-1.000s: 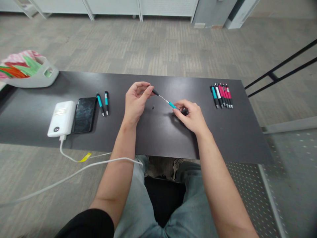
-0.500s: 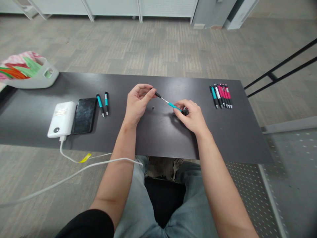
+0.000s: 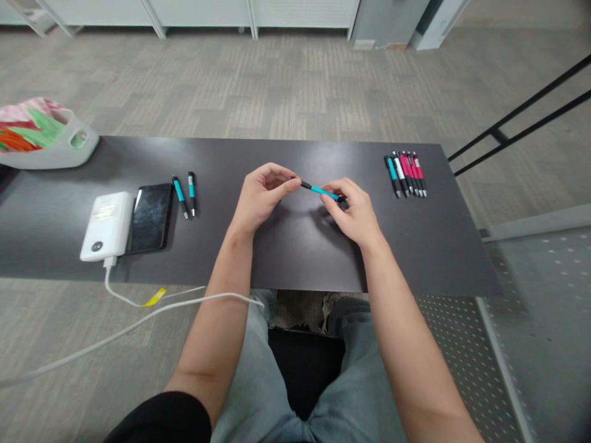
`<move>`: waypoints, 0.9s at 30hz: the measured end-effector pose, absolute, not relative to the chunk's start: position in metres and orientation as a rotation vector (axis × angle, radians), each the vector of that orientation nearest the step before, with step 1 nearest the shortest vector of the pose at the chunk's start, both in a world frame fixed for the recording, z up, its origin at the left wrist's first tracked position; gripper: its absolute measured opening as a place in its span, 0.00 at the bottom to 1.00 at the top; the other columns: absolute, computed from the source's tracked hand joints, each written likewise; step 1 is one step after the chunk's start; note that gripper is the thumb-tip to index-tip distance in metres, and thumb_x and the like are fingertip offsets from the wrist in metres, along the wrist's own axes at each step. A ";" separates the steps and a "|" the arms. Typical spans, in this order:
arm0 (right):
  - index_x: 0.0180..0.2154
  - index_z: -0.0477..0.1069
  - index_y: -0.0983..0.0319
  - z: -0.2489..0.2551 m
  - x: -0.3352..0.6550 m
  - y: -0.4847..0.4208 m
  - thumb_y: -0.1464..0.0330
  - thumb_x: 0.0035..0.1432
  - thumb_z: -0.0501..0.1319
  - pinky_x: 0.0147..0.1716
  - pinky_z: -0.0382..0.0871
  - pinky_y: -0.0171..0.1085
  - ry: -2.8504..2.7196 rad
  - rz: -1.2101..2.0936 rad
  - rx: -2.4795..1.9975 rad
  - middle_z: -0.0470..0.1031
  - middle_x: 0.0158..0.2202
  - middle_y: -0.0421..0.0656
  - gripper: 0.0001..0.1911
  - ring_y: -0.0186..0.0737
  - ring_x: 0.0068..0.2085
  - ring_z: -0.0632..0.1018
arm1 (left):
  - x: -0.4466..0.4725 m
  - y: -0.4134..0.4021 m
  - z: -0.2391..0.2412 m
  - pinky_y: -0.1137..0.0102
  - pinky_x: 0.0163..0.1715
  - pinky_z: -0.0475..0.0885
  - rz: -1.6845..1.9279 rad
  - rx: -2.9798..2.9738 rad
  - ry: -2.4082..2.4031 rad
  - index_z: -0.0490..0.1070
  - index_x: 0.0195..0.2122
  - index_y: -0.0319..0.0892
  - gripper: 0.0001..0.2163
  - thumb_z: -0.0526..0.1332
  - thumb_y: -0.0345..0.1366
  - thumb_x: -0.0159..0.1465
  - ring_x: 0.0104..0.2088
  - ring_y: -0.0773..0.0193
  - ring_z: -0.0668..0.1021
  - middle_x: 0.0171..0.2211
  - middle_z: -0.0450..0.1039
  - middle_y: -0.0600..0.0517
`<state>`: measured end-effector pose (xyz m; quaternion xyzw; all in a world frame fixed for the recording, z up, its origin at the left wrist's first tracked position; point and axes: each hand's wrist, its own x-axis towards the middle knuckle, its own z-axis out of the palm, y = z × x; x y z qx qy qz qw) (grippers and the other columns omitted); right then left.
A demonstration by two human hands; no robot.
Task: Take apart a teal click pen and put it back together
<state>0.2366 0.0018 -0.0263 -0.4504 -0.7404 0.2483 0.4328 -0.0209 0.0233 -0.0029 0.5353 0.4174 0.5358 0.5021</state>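
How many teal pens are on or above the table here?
4 that I can tell. One teal pen is held between both hands at the middle; two lie beside the phone; one lies in the right-hand pen row, where others may be hidden.

- 2 bare forearms, no watch or rings visible.
- Left hand (image 3: 258,200) and right hand (image 3: 353,209) ungloved.
- Black short sleeve (image 3: 161,421) on left arm.
- Light blue jeans (image 3: 263,369).
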 end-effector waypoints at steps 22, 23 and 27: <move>0.49 0.83 0.50 -0.029 0.236 0.003 0.33 0.78 0.67 0.52 0.82 0.55 -1.808 0.703 -1.138 0.85 0.44 0.47 0.29 0.57 0.45 0.83 | -0.022 0.024 -0.004 0.64 0.44 0.84 1.270 1.298 1.011 0.83 0.35 0.46 0.31 0.96 0.58 0.46 0.41 0.55 0.89 0.39 0.90 0.49; 0.50 0.83 0.51 -0.030 0.236 0.004 0.32 0.77 0.69 0.51 0.82 0.55 -1.805 0.688 -1.122 0.85 0.45 0.48 0.30 0.57 0.45 0.83 | -0.021 0.024 -0.004 0.65 0.44 0.84 1.269 1.297 1.008 0.83 0.35 0.46 0.31 0.96 0.58 0.46 0.41 0.56 0.89 0.39 0.90 0.49; 0.43 0.83 0.52 -0.032 0.237 0.006 0.33 0.81 0.64 0.53 0.81 0.56 -1.854 0.693 -1.090 0.83 0.41 0.49 0.31 0.58 0.44 0.83 | -0.021 0.024 -0.003 0.64 0.46 0.84 1.249 1.297 1.002 0.83 0.35 0.45 0.32 0.96 0.59 0.44 0.41 0.56 0.89 0.40 0.90 0.48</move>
